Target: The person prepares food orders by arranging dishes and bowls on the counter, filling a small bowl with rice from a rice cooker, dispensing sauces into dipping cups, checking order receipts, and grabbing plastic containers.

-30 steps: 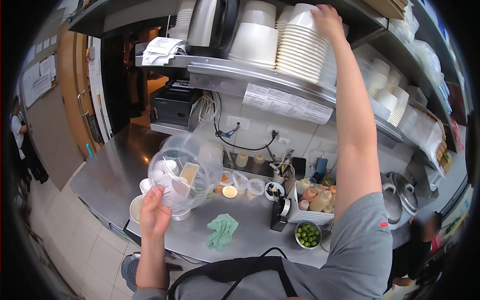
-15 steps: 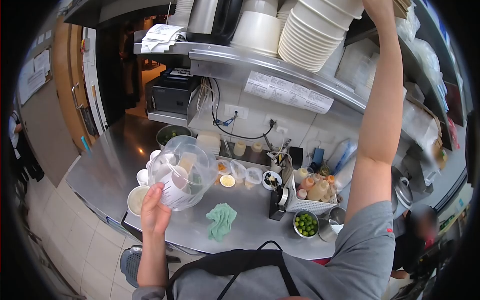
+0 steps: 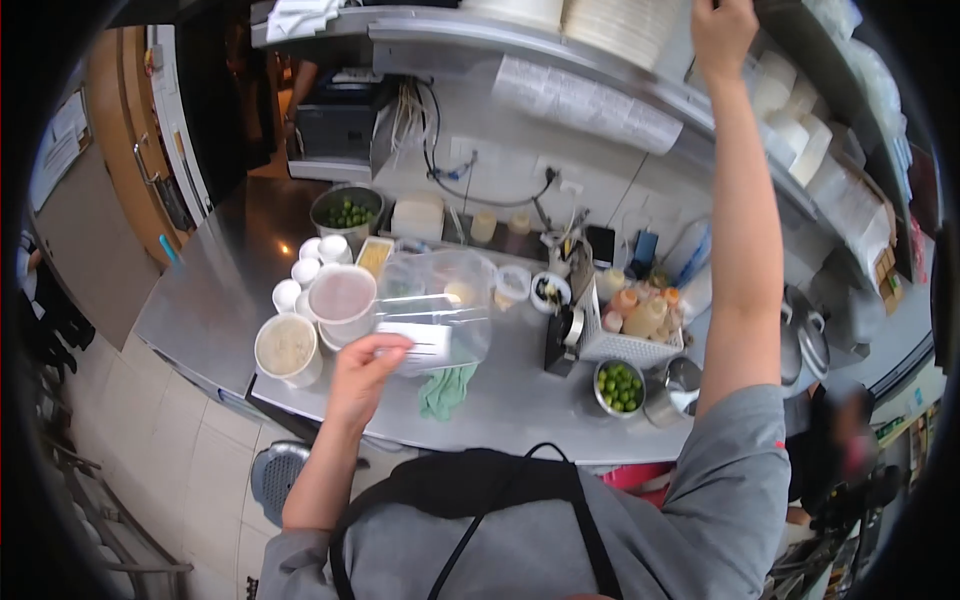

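Note:
My left hand (image 3: 370,375) pinches a white printed slip (image 3: 430,343) together with a clear plastic container (image 3: 450,290), held above the steel counter. Through the clear plastic, things on the counter show faintly. A green cloth (image 3: 447,392) lies beneath and partly behind it. To the left of that hand stand a tub with a reddish-brown top (image 3: 342,294) and a white tub with pale contents (image 3: 287,346). My right hand (image 3: 725,38) is raised at the upper shelf, its fingers curled. The top frame edge cuts off what they grip.
Small white cups (image 3: 286,295) cluster on the left. A bowl of green limes (image 3: 619,387) and a white basket of sauce bottles (image 3: 630,345) stand on the right. A steel shelf edge (image 3: 450,40) runs overhead. Another person (image 3: 840,440) is at the far right.
My left hand has moved right and lower with the clear container and slip, uncovering the reddish-brown tub. My right hand has shifted left along the shelf. The view has tilted down.

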The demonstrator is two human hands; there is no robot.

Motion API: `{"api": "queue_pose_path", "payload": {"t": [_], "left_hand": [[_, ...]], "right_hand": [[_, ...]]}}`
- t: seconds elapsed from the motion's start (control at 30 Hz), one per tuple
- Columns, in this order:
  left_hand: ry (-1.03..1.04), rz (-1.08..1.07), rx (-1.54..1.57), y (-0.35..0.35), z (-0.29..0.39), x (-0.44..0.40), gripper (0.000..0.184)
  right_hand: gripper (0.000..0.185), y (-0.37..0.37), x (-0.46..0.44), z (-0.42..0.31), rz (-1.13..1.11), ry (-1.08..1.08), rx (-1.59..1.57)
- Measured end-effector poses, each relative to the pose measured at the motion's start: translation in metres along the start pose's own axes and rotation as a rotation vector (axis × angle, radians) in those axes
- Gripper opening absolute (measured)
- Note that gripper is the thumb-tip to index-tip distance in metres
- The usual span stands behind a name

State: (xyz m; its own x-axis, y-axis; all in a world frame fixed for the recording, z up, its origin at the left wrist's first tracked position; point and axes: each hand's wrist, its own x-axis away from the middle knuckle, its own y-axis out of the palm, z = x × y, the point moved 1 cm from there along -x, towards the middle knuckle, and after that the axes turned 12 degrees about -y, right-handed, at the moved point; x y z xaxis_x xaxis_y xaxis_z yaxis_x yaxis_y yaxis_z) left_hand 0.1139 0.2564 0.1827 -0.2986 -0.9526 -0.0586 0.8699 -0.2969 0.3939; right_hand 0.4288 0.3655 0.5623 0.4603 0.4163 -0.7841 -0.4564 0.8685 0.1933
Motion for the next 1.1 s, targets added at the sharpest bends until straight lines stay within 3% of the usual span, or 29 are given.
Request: {"api": "queue_pose_path", "payload": {"t": [0.1, 0.13, 0.2, 0.23, 0.3, 0.33, 0.4, 0.43, 0.5, 0.53, 0.6, 0.63, 0.67, 0.7, 0.73, 0.83, 0.9, 0.93, 1.07, 1.1], "left_hand": [[-0.067, -0.206, -0.541, 0.028, -0.031, -0.012, 0.013], [0.025, -0.300, -0.696, 0.039, -0.047, -0.016, 0.012], [0.193, -0.493, -0.959, 0.054, -0.086, -0.024, 0.011], [0.274, -0.583, -1.068, 0.059, -0.107, -0.028, 0.011], [0.309, -0.630, -1.266, 0.067, -0.141, -0.033, 0.012], [0.281, -0.639, -1.262, 0.069, -0.152, -0.037, 0.012], [0.281, -0.667, -1.661, 0.069, -0.169, -0.043, 0.014], [0.260, -0.671, -1.657, 0.067, -0.169, -0.043, 0.014], [0.395, -0.458, -1.277, 0.062, -0.152, -0.043, 0.016], [0.385, -0.455, -1.276, 0.058, -0.146, -0.045, 0.016], [0.274, -0.190, -1.057, 0.040, -0.127, -0.050, 0.020], [0.136, -0.128, -0.940, 0.030, -0.116, -0.051, 0.021], [0.000, -0.065, -0.820, 0.020, -0.107, -0.050, 0.023], [-0.008, -0.057, -0.822, 0.013, -0.102, -0.049, 0.023], [-0.116, -0.002, -0.633, 0.006, -0.098, -0.048, 0.023], [-0.293, 0.071, -0.283, 0.001, -0.082, -0.040, 0.023], [-0.382, 0.042, -0.075, 0.002, -0.075, -0.034, 0.028], [-0.380, 0.081, -0.071, 0.003, -0.072, -0.031, 0.028], [-0.431, 0.130, 0.073, 0.003, -0.059, -0.012, 0.033], [-0.419, 0.151, 0.104, 0.001, -0.057, -0.006, 0.033]], "right_hand": [[0.010, -0.032, 0.000, -0.020, 0.067, 0.083, -0.107], [0.011, -0.046, 0.008, -0.021, 0.016, 0.328, -0.340], [0.010, -0.072, 0.029, -0.038, 0.026, 0.482, -0.654], [0.010, -0.090, 0.044, -0.053, 0.008, 0.523, -0.645], [0.009, -0.119, 0.080, -0.086, -0.120, 0.914, -0.950], [0.014, -0.131, 0.120, -0.084, -0.140, 0.999, -0.980], [0.019, -0.153, 0.173, -0.119, -0.180, 1.195, -0.983], [0.019, -0.163, 0.177, -0.150, -0.135, 1.427, -0.933], [0.017, -0.182, 0.235, -0.175, -0.171, 1.681, -0.954], [0.018, -0.194, 0.279, -0.182, -0.159, 1.796, -1.057], [0.021, -0.205, 0.314, -0.226, -0.097, 2.128, -1.130], [0.026, -0.213, 0.331, -0.245, -0.179, 2.301, -1.103], [0.033, -0.222, 0.362, -0.259, -0.431, 2.328, -1.084], [0.041, -0.226, 0.373, -0.272, -0.631, 2.320, -0.847], [0.048, -0.228, 0.377, -0.278, -0.730, 2.207, -0.643], [0.056, -0.223, 0.378, -0.289, -0.691, 2.223, -0.581], [0.061, -0.214, 0.380, -0.301, -0.949, 1.926, -0.640], [0.065, -0.207, 0.380, -0.311, -0.960, 1.867, -0.660], [0.056, -0.194, 0.401, -0.330, -1.368, 1.231, -0.498], [0.050, -0.191, 0.407, -0.329, -1.463, 1.294, -0.558]]}}
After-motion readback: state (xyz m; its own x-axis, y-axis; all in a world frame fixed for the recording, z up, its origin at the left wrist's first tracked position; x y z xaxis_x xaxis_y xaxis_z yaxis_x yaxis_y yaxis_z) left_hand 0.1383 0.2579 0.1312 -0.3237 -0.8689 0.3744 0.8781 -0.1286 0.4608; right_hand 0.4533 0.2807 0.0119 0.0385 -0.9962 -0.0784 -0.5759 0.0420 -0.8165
